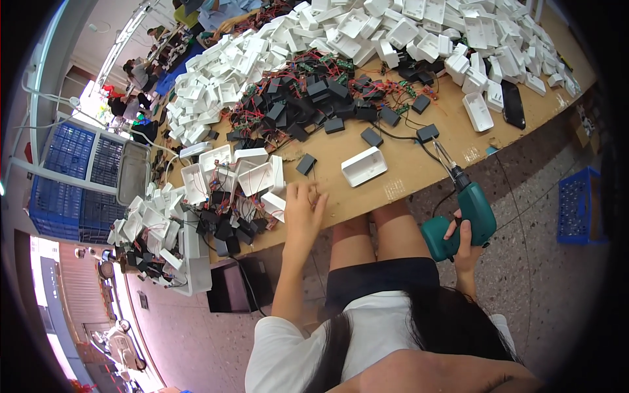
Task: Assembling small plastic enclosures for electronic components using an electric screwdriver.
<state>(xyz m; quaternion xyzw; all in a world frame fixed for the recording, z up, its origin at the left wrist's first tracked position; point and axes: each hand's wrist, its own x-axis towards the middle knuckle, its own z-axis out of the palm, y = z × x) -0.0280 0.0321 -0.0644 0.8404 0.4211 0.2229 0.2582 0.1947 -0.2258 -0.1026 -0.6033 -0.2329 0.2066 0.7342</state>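
Observation:
My left hand (303,208) is at the table's front edge, fingers bent and tips close together. Whatever they pinch is too small to make out; a thin wire runs toward them from a small black box (306,164). My right hand (462,239) is wrapped round the handle of a green power drill (476,211), held off the table's front edge. The drill's long tip points up and away, close to another black box (428,133). Between the hands, a white plastic case (364,167) lies open side up, with a black box (372,136) behind it.
White cases (262,56) form a big heap across the back. Before it lies a pile of black boxes with red wires and green circuit boards (295,92). A full white bin (196,265) stands left. A phone (514,105) lies right; a blue crate (579,206) sits on the floor.

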